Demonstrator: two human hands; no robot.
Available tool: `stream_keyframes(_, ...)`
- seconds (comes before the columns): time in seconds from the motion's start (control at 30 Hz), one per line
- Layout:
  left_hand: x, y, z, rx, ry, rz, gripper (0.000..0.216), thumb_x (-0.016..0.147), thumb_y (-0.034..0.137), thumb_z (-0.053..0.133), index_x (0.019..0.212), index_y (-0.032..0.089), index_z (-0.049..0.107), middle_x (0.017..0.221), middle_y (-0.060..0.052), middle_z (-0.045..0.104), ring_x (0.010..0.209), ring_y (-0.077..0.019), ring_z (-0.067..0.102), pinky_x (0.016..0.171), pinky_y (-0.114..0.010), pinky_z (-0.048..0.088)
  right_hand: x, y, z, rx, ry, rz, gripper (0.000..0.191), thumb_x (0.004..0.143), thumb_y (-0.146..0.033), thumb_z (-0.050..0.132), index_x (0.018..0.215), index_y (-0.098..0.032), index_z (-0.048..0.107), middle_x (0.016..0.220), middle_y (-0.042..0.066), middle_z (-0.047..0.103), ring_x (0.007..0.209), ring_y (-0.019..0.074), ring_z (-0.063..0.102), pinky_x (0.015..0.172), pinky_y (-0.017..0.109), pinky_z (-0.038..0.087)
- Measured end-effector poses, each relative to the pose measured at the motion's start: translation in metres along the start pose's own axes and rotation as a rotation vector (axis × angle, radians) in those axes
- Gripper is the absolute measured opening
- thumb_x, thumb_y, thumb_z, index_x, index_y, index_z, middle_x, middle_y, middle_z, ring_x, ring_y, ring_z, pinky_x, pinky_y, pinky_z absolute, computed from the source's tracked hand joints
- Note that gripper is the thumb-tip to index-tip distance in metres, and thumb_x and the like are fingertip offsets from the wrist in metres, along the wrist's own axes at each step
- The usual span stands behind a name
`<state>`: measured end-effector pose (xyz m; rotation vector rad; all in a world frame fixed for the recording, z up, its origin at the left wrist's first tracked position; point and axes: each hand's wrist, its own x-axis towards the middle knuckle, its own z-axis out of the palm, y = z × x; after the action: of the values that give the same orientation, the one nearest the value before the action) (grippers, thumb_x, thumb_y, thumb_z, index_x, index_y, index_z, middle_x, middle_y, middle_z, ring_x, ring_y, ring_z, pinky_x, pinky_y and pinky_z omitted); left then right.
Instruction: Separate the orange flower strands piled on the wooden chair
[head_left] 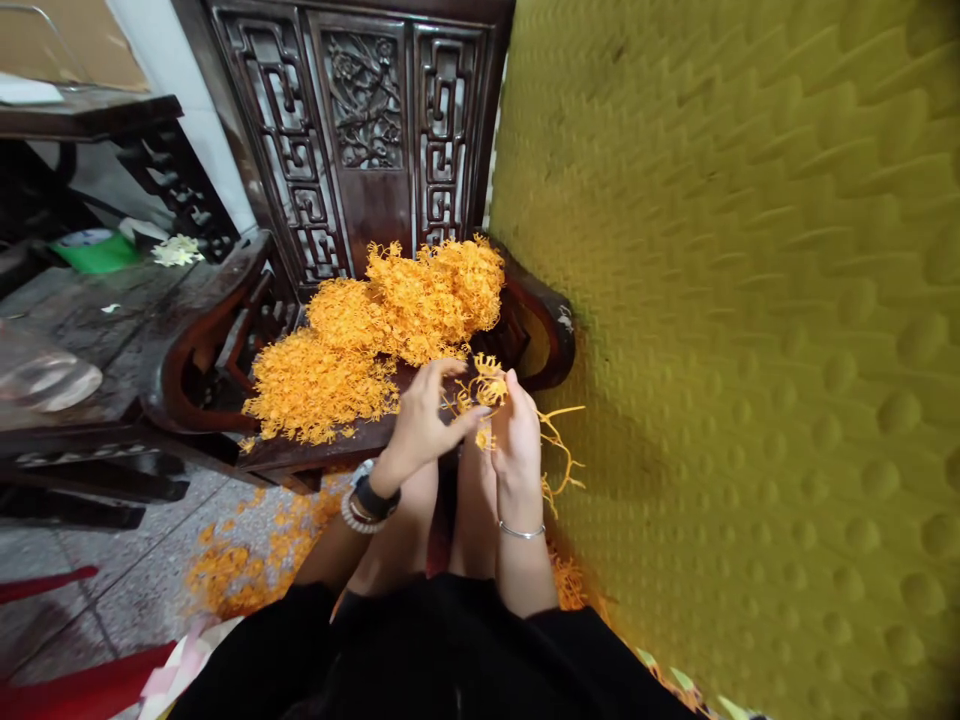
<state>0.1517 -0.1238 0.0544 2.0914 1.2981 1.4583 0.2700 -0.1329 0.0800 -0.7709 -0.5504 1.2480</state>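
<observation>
right hand (517,432): thumb and fingers pressed together, pinching a small orange cluster (489,388) at its right side, held above the knees. left hand (421,418): fingers curled, fingertips closed on the same orange cluster from the left; the two hands are close together, with the cluster between them. loose strands (561,450) of the same orange material hang from the cluster, down and to the right of the right hand. left wrist: black watch (375,497) with a beaded bracelet (352,517) just beside it. right wrist: thin silver bangle (522,533). directly beyond the hands, a large orange heap (375,335) of like material lies on the seat of a dark carved wooden chair (360,120), reaching from the seat's left front toward the right armrest (551,340). orange scraps (240,565) lie on the tiled floor below the chair's front edge, left of the knees. a yellow textured panel (750,350) fills the right side of the view. far left, a green bowl (94,252) stands on a dark table (82,320), well apart from the hands.
</observation>
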Motion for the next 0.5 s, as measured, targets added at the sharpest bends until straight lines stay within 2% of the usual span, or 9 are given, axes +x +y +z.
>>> stream_keyframes(0.1,-0.003,0.023,0.014,0.135,-0.158,-0.022,0.035,0.087,0.045,0.052,0.106,0.015,0.049,0.092,-0.012,0.066,0.082,-0.0246,0.066,0.068,-0.033,0.048,-0.006,0.000,0.002,-0.009,0.008,0.031,0.014,0.077,-0.032,0.067,0.073,-0.020,0.065,0.071,-0.004,0.065,0.063,0.0081,0.059,0.063,0.019,0.049)
stream_keyframes(0.2,-0.006,0.023,0.016,0.227,-0.316,-0.052,0.023,0.094,0.033,0.039,0.101,0.015,0.050,0.083,-0.012,0.067,0.075,-0.0255,0.067,0.061,-0.032,0.045,-0.007,-0.007,-0.004,-0.088,-0.057,0.068,0.017,0.074,-0.031,0.071,0.066,-0.019,0.062,0.065,-0.005,0.060,0.055,0.0072,0.054,0.052,0.018,0.046)
stream_keyframes(0.27,-0.009,0.019,0.012,0.217,-0.376,-0.072,0.021,0.095,0.031,0.036,0.100,0.017,0.050,0.078,-0.010,0.067,0.071,-0.0244,0.066,0.059,-0.030,0.043,-0.004,-0.011,-0.011,-0.128,-0.107,0.127,0.018,0.074,-0.032,0.072,0.066,-0.018,0.062,0.065,-0.004,0.060,0.054,0.0072,0.053,0.050,0.018,0.045)
stream_keyframes(0.37,-0.017,0.017,0.004,0.123,-0.385,-0.077,0.023,0.097,0.033,0.031,0.093,0.020,0.051,0.074,-0.005,0.065,0.068,-0.0201,0.065,0.060,-0.028,0.042,0.004,-0.019,-0.019,-0.099,-0.108,0.174,0.021,0.076,-0.034,0.070,0.066,-0.018,0.059,0.060,-0.005,0.057,0.049,0.0064,0.050,0.048,0.018,0.045)
stream_keyframes(0.5,-0.036,0.017,-0.006,0.019,-0.344,-0.070,0.032,0.098,0.034,0.029,0.083,0.021,0.053,0.069,-0.003,0.061,0.063,-0.0166,0.060,0.061,-0.028,0.044,0.003,-0.035,-0.019,0.076,-0.194,0.274,0.032,0.081,-0.030,0.062,0.056,-0.019,0.046,0.049,-0.009,0.040,0.037,0.0027,0.032,0.041,0.015,0.039)
